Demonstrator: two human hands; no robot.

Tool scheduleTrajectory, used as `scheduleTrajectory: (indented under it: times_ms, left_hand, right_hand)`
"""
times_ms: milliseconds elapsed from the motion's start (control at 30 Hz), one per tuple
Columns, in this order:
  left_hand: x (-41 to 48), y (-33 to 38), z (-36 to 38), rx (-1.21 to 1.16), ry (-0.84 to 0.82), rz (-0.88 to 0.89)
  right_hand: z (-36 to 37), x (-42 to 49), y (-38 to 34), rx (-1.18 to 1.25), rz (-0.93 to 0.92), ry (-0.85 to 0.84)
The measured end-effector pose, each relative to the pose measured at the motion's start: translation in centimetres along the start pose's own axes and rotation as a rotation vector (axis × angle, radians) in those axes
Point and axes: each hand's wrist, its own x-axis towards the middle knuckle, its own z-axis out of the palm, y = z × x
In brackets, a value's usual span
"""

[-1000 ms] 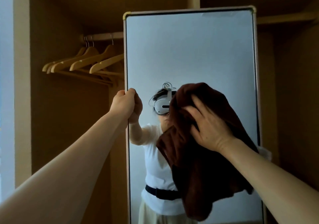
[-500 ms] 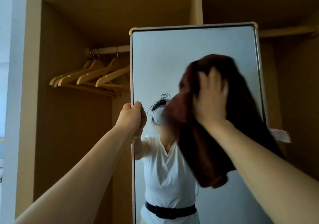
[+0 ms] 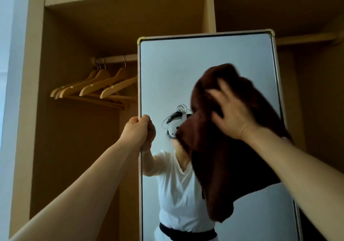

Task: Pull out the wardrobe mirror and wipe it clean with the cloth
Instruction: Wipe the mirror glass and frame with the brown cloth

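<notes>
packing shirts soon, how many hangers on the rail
4 hangers on the rail left of the mirror: three bunched together, one nearer the mirror; more may hide behind it.

My left arm stretched far, left hand (image 3: 136, 131) curled round mirror (image 3: 186, 69) edge. Right hand (image 3: 230, 115) up, fingers spread, pressing cloth (image 3: 214, 166).

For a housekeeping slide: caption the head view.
Left hand grips the metal-framed wardrobe mirror; right hand presses a dark brown cloth against its glass.
</notes>
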Motion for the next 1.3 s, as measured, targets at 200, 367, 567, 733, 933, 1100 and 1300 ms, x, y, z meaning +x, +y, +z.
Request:
scheduleTrajectory:
  times_ms: [200, 367, 567, 733, 933, 1100, 1300]
  left_hand:
    - [-0.1, 0.3, -0.1, 0.017, -0.001, 0.0]
    - [-0.2, 0.5, -0.1, 0.017, -0.042, -0.036]
    - [-0.5, 0.8, -0.5, 0.113, -0.101, 0.003]
    - [-0.3, 1.0, -0.8, 0.107, -0.138, 0.02]
    - [0.2, 0.9, -1.1, 0.116, -0.173, 0.027]
    - [0.3, 0.7, -1.3, 0.157, -0.177, 0.047]
    - [0.1, 0.6, -1.4, 0.157, -0.16, 0.045]
  right_hand:
    - [-2.4, -2.5, 5.3, -0.224, 0.278, 0.141]
    - [0.6, -2.2, -2.1, -0.22, 0.249, 0.165]
    - [3.8, -0.1, -7.2, 0.067, -0.174, -0.091]
    - [2.2, 5.0, -6.9, 0.08, -0.227, -0.07]
    - [0.4, 9.7, -6.9, 0.014, -0.2, 0.021]
    - [0.2, 13.8, -9.6, -0.021, -0.045, 0.185]
    - [-0.9, 17.8, -12.3, 0.07, -0.135, 0.113]
